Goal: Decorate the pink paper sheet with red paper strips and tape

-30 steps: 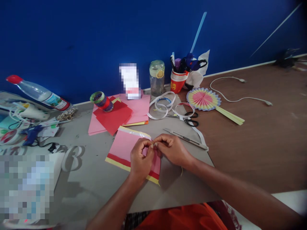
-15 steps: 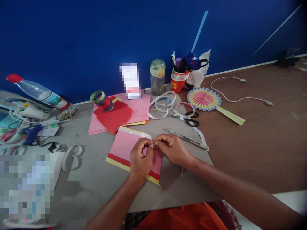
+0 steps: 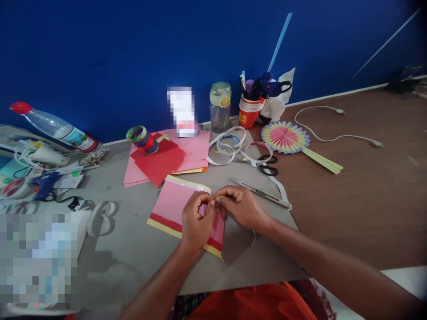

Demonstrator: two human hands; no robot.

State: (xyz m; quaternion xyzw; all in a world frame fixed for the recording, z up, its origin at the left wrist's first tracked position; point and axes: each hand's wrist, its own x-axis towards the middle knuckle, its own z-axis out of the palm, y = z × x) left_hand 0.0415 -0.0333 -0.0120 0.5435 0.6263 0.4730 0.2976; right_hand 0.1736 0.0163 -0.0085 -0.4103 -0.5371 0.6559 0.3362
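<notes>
My left hand [image 3: 196, 220] and my right hand [image 3: 242, 205] meet fingertip to fingertip over the right corner of a pink paper sheet [image 3: 173, 205] with red and yellow bands along its near edge and a white tape strip along its far edge. Both hands pinch something tiny at that corner; I cannot make out what it is. The sheet lies flat on a grey board [image 3: 133, 249]. A craft knife [image 3: 260, 192] lies just beyond my right hand.
Behind the sheet lie pink and red papers [image 3: 160, 160], a tape roll [image 3: 142, 138], loose white tape loops [image 3: 228, 146], scissors [image 3: 267, 164], a jar [image 3: 220, 106], a cup of pens [image 3: 249, 111] and a paper fan [image 3: 287, 138]. A bottle [image 3: 55, 128] and a glue gun [image 3: 43, 184] sit left. A white cable [image 3: 333, 133] crosses the brown table.
Both hands stay pinched at the sheet's corner; only the camera view has shifted slightly.
</notes>
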